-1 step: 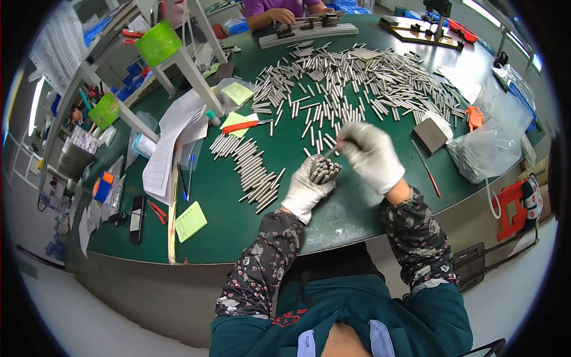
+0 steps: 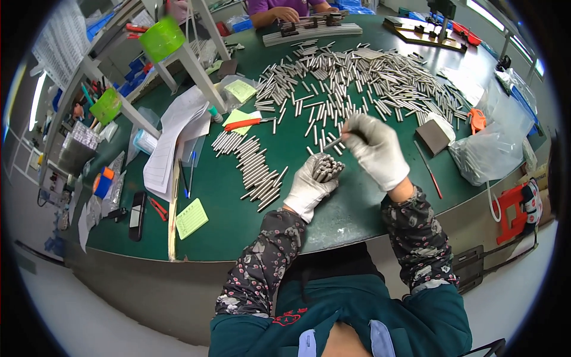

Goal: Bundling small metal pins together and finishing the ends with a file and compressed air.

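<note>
My left hand, in a white glove, is closed around a bundle of short metal pins, whose ends point up and away from me. To its right and a little higher, my gloved right hand pinches a single metal pin between thumb and fingertips. That pin slants down toward the bundle without clearly touching it. Beyond both hands, a large loose pile of the same pins spreads over the green table. Left of my left hand, other pins lie side by side in a winding row.
Red-handled cutter, note pads, pens, papers and a phone lie to the left. A dark block, red pen and plastic bag sit right. Across the table, another person's hands work at a rail fixture.
My right hand has shifted slightly, and the pin in it now shows more clearly apart from the bundle. My left hand keeps its hold. The whole view has moved a little.
</note>
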`<state>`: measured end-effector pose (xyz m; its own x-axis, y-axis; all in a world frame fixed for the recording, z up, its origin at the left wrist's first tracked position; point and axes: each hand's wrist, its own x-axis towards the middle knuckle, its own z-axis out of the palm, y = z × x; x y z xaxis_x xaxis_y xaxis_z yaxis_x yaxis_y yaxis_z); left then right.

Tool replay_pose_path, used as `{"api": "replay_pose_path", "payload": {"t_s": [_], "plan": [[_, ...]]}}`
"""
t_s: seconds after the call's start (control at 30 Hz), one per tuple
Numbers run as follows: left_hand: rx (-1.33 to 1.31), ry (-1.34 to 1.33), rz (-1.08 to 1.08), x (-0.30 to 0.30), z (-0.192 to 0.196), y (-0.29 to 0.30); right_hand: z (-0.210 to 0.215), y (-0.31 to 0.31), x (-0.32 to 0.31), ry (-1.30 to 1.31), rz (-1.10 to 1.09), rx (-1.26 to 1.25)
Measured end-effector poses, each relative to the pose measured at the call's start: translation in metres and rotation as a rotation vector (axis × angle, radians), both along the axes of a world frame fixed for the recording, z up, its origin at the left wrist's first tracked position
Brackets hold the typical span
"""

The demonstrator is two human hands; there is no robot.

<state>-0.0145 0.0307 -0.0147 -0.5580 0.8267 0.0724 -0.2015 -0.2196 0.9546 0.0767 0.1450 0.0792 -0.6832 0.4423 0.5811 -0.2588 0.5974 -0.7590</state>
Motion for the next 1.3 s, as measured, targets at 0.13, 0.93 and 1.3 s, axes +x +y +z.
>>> {"api": "replay_pose_path", "payload": {"t_s": [0.13,0.93,1.3], "plan": [[0.113,0.276,0.158,-0.004,-0.024,0.006,0.007,-0.041,-0.032,-0.111,0.143,0.281],[0.048,-0.167,-0.012,0.0,0.002,0.0,-0.062,0.0,0.005,-0.185,0.121,-0.395],[0.124,-0.043,-0.008,-0.004,-0.011,-0.003,-0.084,-0.007,0.004,-0.217,0.26,-0.396]]}}
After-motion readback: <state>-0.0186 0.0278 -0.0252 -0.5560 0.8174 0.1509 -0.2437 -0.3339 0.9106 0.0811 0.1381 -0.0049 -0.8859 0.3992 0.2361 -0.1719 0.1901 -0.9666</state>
